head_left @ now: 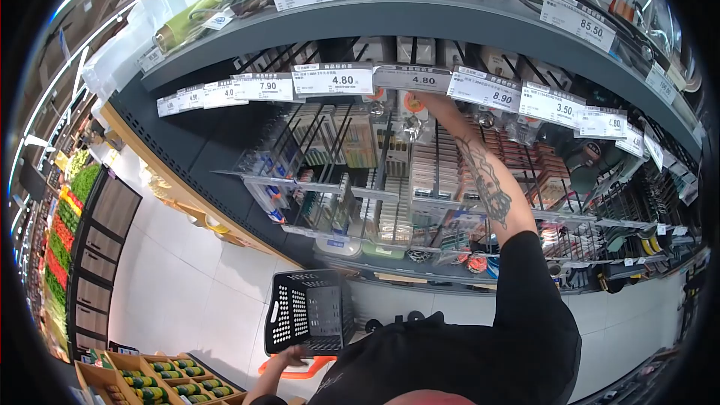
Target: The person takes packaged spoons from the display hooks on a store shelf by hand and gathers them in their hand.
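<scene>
My right hand (429,99) is raised to the upper row of hanging packets, just under the price strip (411,79) marked 4.80. Its fingers are hidden behind that strip, next to a small orange-and-white packet (412,102). My tattooed right forearm (487,184) crosses in front of the peg hooks. Low in the view, my left hand (289,358) grips the orange handle (315,366) of a black perforated shopping basket (307,315) that stands on the floor before the shelf.
Grey shelving (420,19) with price tags holds rows of small packaged goods on wire hooks (352,172). Bottles and cables lie on the top shelf. A wooden crate of green bottles (169,384) sits at bottom left. Produce displays (64,232) line the far left aisle.
</scene>
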Motion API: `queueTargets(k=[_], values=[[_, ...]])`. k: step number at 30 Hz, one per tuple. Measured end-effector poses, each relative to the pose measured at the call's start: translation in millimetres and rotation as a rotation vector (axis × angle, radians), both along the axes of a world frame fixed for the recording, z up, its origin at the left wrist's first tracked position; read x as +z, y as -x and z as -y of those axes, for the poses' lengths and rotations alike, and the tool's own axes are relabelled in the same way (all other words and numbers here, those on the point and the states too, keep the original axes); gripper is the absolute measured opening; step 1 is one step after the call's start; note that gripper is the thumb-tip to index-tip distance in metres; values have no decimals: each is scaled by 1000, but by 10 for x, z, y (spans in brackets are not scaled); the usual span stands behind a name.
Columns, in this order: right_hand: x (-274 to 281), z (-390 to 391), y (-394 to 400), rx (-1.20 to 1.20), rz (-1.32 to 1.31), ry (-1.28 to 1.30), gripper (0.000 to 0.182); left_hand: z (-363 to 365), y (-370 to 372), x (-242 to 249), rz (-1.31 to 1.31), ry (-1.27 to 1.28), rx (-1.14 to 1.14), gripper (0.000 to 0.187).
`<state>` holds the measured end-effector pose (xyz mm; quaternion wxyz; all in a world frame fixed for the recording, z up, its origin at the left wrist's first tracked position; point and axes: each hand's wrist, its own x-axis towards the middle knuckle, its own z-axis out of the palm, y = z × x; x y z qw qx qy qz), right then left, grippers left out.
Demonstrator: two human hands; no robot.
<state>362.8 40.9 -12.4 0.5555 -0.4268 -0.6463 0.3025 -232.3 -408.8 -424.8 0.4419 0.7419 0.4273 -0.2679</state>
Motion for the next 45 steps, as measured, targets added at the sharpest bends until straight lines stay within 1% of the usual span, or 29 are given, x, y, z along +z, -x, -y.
queueTargets(k=[1,2,3,4,5,6,7,8,9,10,11,12,13,14,15,17,18,19,20,21,24,27,31,35,37,39,43,44,45], values=[[75,40,46,8,-9,12,46,-180,-223,107,143,-55,263,46],[108,130,99,7,-3,12,46,-430,-402,249,166,-177,131,43],[195,345,234,-3,-32,-55,43,-685,-896,1067,335,-218,313,38],[302,574,345,-13,-59,-123,41,-913,-1165,1241,479,-311,344,31],[439,786,401,-89,-12,80,48,-1134,-1525,1662,638,-388,347,27],[439,895,456,-64,-66,-5,51,-1302,-1872,2122,796,-460,351,23],[410,985,509,-36,-119,-86,53,-1434,-2123,2357,898,-513,357,26],[372,1057,550,-39,-115,-75,53,-1556,-2337,2500,986,-514,405,26],[332,1123,582,-91,-123,-124,61,-1622,-2576,2809,1065,-483,483,26],[323,1181,604,-143,-128,-181,70,-1766,-2723,2970,1097,-681,347,31],[371,1299,637,-143,-120,-178,70,-1834,-2941,3147,1283,-715,453,36],[450,1465,679,-70,-174,-69,73,-1890,-3130,3271,1465,-744,562,41],[484,1570,712,4,-227,38,76,-1989,-3213,3294,1512,-840,593,48],[435,1609,738,-15,-224,-24,62,-2137,-3279,3306,1543,-1021,582,63],[478,1702,776,-14,-223,-26,62,-2198,-3375,3396,1544,-1022,583,63],[684,1941,841,192,-488,126,49,-2211,-3579,3659,1765,-754,748,82],[717,1989,846,216,-515,187,38,-2213,-3616,3791,1730,-730,702,88],[729,2037,855,211,-519,195,38,-2206,-3652,3869,1694,-702,659,94],[749,2075,865,211,-526,239,41,-2207,-3699,3870,1807,-534,673,90],[796,2099,870,213,-534,275,43,-2196,-3708,3885,1807,-532,669,90],[838,2269,878,234,-545,313,48,-2040,-3675,3939,1682,-621,701,80],[853,2361,859,293,-525,339,50,-1942,-3653,3926,1687,-710,691,77],[834,2473,864,290,-525,361,52,-1818,-3647,3965,1683,-694,693,76],[896,2528,854,293,-482,346,54,-1832,-3665,3910,1703,-808,658,74],[889,2548,862,304,-461,341,54,-1802,-3649,3838,1716,-774,673,76],[816,2605,879,313,-420,265,55,-1731,-3635,3723,1725,-731,694,77],[468,2746,921,302,-361,300,62,-1549,-3554,3340,1629,-890,711,82],[313,2763,944,311,-386,253,59,-1493,-3523,3245,1625,-872,671,84],[190,2801,949,324,-373,298,51,-1404,-3472,3146,1610,-865,648,86]])
